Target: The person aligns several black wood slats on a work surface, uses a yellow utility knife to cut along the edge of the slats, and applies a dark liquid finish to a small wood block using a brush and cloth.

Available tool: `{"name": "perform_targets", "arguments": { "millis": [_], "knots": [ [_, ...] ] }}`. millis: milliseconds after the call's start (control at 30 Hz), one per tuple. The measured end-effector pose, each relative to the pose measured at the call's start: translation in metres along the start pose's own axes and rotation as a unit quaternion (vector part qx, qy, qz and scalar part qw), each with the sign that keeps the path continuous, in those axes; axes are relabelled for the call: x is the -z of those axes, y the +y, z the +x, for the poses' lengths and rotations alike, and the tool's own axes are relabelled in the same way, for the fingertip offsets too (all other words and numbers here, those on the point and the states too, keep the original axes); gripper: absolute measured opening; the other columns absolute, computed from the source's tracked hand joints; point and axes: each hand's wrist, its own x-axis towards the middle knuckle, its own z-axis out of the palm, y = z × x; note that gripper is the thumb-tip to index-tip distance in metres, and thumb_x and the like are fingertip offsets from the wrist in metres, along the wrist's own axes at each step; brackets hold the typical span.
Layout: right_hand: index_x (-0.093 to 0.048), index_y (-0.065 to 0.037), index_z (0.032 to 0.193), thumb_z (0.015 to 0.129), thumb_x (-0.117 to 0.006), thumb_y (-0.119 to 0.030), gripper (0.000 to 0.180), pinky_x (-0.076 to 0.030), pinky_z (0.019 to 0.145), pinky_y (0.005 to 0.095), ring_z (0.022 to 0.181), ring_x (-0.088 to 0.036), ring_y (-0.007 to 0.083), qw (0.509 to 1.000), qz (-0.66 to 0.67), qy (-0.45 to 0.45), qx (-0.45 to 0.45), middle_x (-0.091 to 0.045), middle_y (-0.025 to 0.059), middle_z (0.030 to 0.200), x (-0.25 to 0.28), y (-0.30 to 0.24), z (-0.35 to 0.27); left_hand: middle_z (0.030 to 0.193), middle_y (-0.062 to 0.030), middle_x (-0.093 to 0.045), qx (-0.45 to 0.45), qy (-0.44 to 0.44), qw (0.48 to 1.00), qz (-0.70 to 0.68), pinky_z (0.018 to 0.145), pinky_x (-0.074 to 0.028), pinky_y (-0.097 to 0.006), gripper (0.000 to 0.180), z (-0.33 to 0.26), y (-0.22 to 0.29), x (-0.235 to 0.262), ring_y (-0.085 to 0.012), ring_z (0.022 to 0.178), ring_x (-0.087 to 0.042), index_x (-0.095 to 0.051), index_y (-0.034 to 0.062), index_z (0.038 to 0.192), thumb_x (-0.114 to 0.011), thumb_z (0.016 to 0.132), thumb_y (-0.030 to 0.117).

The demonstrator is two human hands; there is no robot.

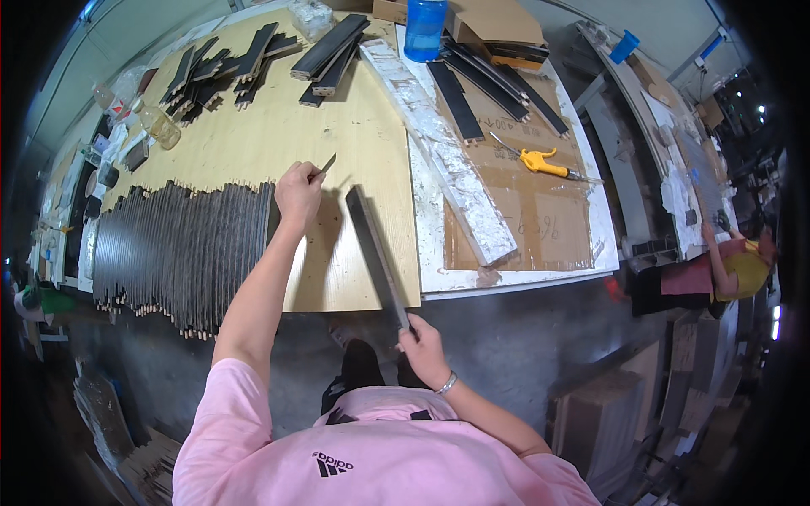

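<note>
My left hand [298, 193] is raised over the light wooden table [253, 143] and grips a small thin blade-like tool [326, 164] that points up and to the right. My right hand [419, 346] holds the near end of a long dark strip [375, 253] that lies slanted on the table and sticks out past its front edge. A wide row of dark strips [181, 249] with wooden pegs at their ends lies side by side just left of my left hand.
Loose dark strips [232, 63] pile at the table's far side. A white-crusted plank [443, 148] and cardboard sheet [527, 194] with a yellow air gun [540, 160] lie to the right. A blue bottle [424, 27] stands behind. Another person [730, 266] sits far right.
</note>
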Motion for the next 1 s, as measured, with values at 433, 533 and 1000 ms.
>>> {"name": "perform_targets", "arguments": {
  "millis": [433, 533, 1000],
  "knots": [
    [-0.055, 0.003, 0.110, 0.096, -0.030, -0.021, 0.038, -0.055, 0.078, 0.0382, 0.085, -0.066, 0.0271, 0.822, 0.516, -0.110, -0.215, -0.066, 0.0194, 0.099, 0.001, 0.030, 0.007, 0.075, -0.0071, -0.056, -0.222, -0.070, 0.972, 0.007, 0.062, -0.049, -0.039, 0.004, -0.081, 0.036, -0.027, -0.0271, 0.073, -0.058, -0.062, 0.0079, 0.074, -0.065, 0.073, 0.006],
    [-0.054, 0.002, 0.113, 0.099, -0.029, -0.030, 0.043, -0.054, 0.082, 0.0403, 0.089, -0.066, 0.0264, 0.807, 0.526, -0.129, -0.235, -0.065, 0.0186, 0.104, 0.002, 0.032, 0.011, 0.069, -0.0075, -0.054, -0.292, -0.153, 0.942, -0.065, 0.054, -0.047, -0.040, 0.011, -0.162, 0.057, 0.006, -0.0272, 0.066, -0.058, -0.063, 0.0100, 0.071, -0.065, 0.065, 0.001],
    [-0.048, 0.003, 0.131, 0.095, -0.010, -0.067, 0.088, -0.048, 0.094, 0.0445, 0.110, -0.060, 0.0293, 0.744, 0.581, -0.203, -0.259, -0.061, 0.0202, 0.120, 0.019, 0.039, 0.020, 0.068, -0.0075, -0.051, -0.333, -0.179, 0.921, -0.093, 0.053, -0.046, -0.038, 0.008, -0.199, 0.069, 0.013, -0.0261, 0.063, -0.054, -0.057, 0.0103, 0.068, -0.063, 0.065, 0.006]
  ]
}}
